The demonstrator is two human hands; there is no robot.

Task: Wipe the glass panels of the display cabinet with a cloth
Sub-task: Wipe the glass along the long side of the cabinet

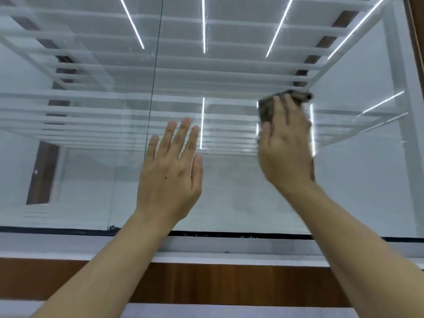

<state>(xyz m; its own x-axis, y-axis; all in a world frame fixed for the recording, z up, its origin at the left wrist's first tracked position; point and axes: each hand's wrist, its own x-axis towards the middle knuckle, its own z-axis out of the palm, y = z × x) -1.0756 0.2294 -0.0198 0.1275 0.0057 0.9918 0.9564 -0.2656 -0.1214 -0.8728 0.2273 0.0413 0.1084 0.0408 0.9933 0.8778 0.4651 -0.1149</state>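
on the right-hand glass panel [229, 198] of the display cabinet [395, 72], high up and toward its right side, the right hand [286, 152] presses a dark grey-brown cloth [267, 110] to the glass. its fingers lie straight and close together over the cloth and point up. the thumb is at the cloth's left edge, and the hand is blurred. the cloth is bunched; its visible part runs from beside the thumb up and to the right past the fingertips, so its long axis leans to the upper right. the left hand [169, 177] holds nothing. it lies flat against the same panel, fingers straight, a little spread and pointing up, just right of the vertical seam [151, 99] between the panels. behind the glass are white shelves [183, 63] and thin light strips [203, 31]. below the panels runs a black track [68, 231], then a wooden band [206, 283].
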